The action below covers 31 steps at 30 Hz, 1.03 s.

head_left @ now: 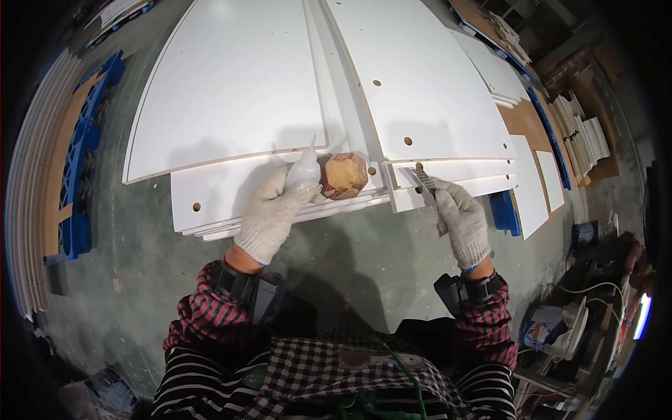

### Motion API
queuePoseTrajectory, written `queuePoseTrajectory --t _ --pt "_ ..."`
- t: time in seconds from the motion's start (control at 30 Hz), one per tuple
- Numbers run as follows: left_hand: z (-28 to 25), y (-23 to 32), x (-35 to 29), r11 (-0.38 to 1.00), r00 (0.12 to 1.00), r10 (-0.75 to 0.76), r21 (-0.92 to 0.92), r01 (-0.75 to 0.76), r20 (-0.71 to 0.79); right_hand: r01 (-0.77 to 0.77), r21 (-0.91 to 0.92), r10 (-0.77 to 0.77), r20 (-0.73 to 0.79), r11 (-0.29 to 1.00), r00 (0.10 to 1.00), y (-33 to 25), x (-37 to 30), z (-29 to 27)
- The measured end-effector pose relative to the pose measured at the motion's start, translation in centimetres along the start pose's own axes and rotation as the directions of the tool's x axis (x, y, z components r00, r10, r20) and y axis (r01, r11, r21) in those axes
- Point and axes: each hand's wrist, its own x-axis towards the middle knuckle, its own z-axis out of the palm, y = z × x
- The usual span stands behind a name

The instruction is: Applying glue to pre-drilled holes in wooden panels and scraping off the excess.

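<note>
My left hand, in a white knit glove, is closed around a translucent squeeze bottle whose thin nozzle points up. Right beside it, an eight-sided block with a tan top and worn reddish sides sits on a white panel. My right hand, gloved too, pinches a short grey ridged tool; its exact kind is unclear. The tool's tip is over the edge of a narrow white board with round holes, close to one of them. My fingers partly cover both held things.
Large white panels with drilled holes lie stacked ahead of me. Blue pallets with board stacks stand at the left. More boards are on the right, above a cluttered cart with cables.
</note>
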Motion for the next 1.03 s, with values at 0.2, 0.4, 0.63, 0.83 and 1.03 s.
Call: queuePoseTrajectory --t 0.2,0.4,0.63,0.83,1.03 --pt "0.2 0.2 0.0 1.000 1.000 -0.002 -0.022 0.002 0.018 0.086 -0.174 -0.058 0.159 0.981 0.986 -1.6 1.4 0.1" --pt "-0.1 -0.1 0.0 1.000 1.000 -0.005 0.009 0.005 0.017 0.058 -0.215 -0.012 0.209 0.975 0.978 -2.0 1.8 0.5" --pt "0.3 0.3 -0.1 0.999 1.000 -0.019 -0.037 0.019 0.005 0.051 -0.230 0.005 0.236 0.972 0.972 -1.7 2.1 -0.1" --pt "0.0 0.6 -0.2 1.000 0.999 -0.026 -0.014 0.026 0.027 0.110 -0.220 -0.007 0.423 0.969 0.906 -0.1 1.8 -2.1" --pt "0.3 0.8 -0.1 0.998 0.999 -0.039 -0.052 0.040 0.021 -0.075 -0.243 0.178 0.439 0.967 0.881 0.4 -0.8 -5.9"
